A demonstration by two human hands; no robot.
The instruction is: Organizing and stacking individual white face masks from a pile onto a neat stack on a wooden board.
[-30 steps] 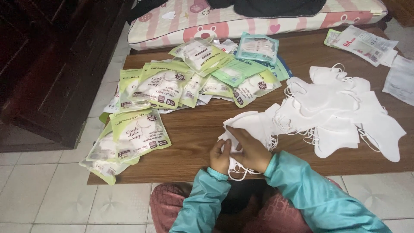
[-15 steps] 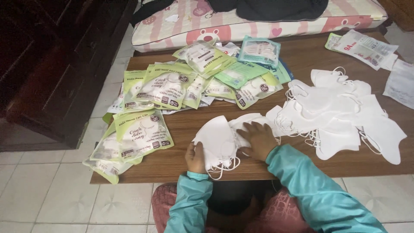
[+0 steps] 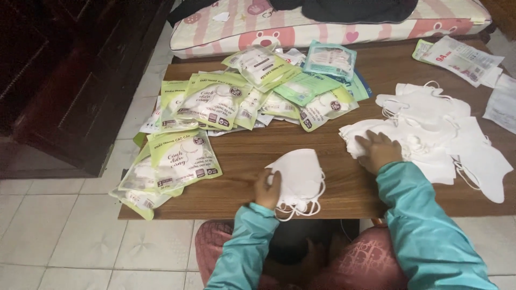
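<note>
My left hand (image 3: 267,189) pins a small stack of white masks (image 3: 299,180) at the desk's (image 3: 258,156) near edge, fingers flat to steady it; my right hand (image 3: 378,151) lies open on the loose mask pile (image 3: 430,123), gripping nothing.

The light is dim and flat, soft indoor light with a cool cast. Shadows are faint; the cabinet (image 3: 64,80) at left sinks into near black. The white masks (image 3: 441,123) look slightly washed out. Detail is soft throughout, with mild compression blur.
</note>
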